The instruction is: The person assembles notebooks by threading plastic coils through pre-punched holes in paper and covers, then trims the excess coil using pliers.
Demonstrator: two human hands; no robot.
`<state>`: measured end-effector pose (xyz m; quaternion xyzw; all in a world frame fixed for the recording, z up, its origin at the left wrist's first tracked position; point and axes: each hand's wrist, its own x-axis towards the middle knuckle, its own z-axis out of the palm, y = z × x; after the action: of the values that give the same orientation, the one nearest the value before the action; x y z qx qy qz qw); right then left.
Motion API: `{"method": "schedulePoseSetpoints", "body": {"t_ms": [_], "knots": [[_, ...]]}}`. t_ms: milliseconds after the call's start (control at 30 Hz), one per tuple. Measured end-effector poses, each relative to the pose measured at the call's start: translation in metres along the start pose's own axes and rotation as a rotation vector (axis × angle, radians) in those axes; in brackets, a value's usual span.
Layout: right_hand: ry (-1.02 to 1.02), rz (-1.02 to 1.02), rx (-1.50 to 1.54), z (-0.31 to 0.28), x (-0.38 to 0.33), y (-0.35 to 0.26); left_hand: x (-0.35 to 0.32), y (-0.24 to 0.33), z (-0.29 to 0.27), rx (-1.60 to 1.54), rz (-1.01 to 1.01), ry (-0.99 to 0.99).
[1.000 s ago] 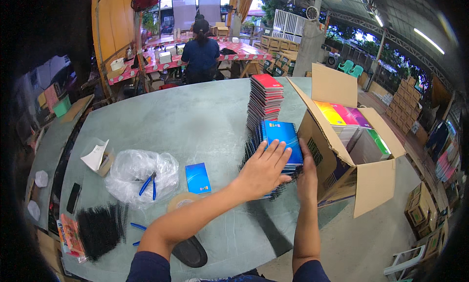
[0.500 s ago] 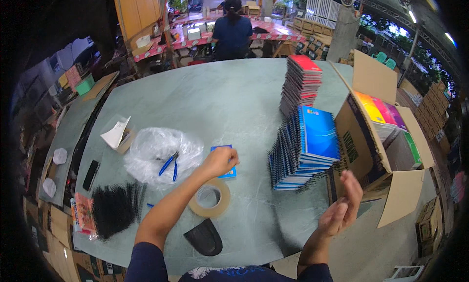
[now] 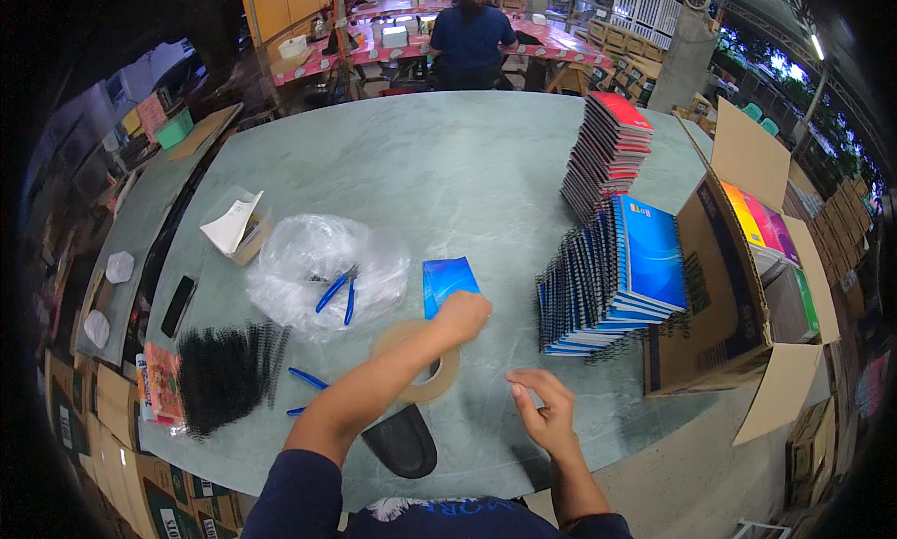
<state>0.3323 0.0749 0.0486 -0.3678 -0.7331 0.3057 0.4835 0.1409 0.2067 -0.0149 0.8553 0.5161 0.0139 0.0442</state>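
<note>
My left hand (image 3: pixel 463 318) reaches across the table with its fingers closed at the lower right corner of a small blue glossy cover or booklet (image 3: pixel 448 283). Its fingertips are hidden, so I cannot make out what they pinch. My right hand (image 3: pixel 544 410) hovers over the table's near side, empty, thumb and fingers apart. Under my left forearm lies a roll of clear tape (image 3: pixel 447 371). A black curved pad (image 3: pixel 404 443) rests close to me. Spiral notebooks with blue covers (image 3: pixel 648 251) stand in a leaning stack to the right, nearest my right hand.
Red-covered notebooks (image 3: pixel 607 156) are stacked farther back. An open carton (image 3: pixel 705 296) holds more notebooks at the right. Leftward lie crumpled clear plastic (image 3: pixel 299 268), blue-handled pliers (image 3: pixel 334 292), black spiral coils (image 3: pixel 220 380), a phone-like black slab (image 3: pixel 177 307) and a small bin (image 3: pixel 250 247). Another person (image 3: pixel 472 44) sits beyond.
My right hand has moved left and inward from beside the blue stack. My left hand has shifted to the lower right of the blue piece, uncovering more of it. The view has shifted slightly.
</note>
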Motion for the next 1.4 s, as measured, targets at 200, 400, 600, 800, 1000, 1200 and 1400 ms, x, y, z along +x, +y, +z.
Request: {"method": "schedulePoseSetpoints", "body": {"t_ms": [200, 400, 600, 800, 1000, 1200, 1400], "knots": [[0.021, 0.107, -0.271, 0.013, -0.009, 0.034, -0.023, 0.076, -0.03, -0.067, 0.163, 0.027], [0.17, -0.045, -0.464, 0.022, 0.012, 0.005, -0.074, 0.082, -0.092, -0.01, 0.261, 0.039], [0.266, 0.089, 0.149, 0.028, 0.041, -0.008, -0.129, 0.032, -0.106, -0.543, -0.027, 0.797], [0.084, 0.462, 0.899, 0.085, 0.019, 0.029, -0.173, 0.007, -0.054, -1.507, -0.352, 0.425], [-0.292, 0.407, 0.472, 0.093, 0.038, 0.03, -0.19, -0.023, -0.009, -1.266, -0.499, 0.417], [-0.059, 0.178, 0.152, 0.112, 0.039, -0.001, -0.185, -0.023, 0.013, -1.231, -0.307, 0.56], [-0.177, -0.407, -0.414, 0.132, 0.049, -0.038, -0.204, -0.018, -0.007, -0.988, -0.292, 0.649]]}}
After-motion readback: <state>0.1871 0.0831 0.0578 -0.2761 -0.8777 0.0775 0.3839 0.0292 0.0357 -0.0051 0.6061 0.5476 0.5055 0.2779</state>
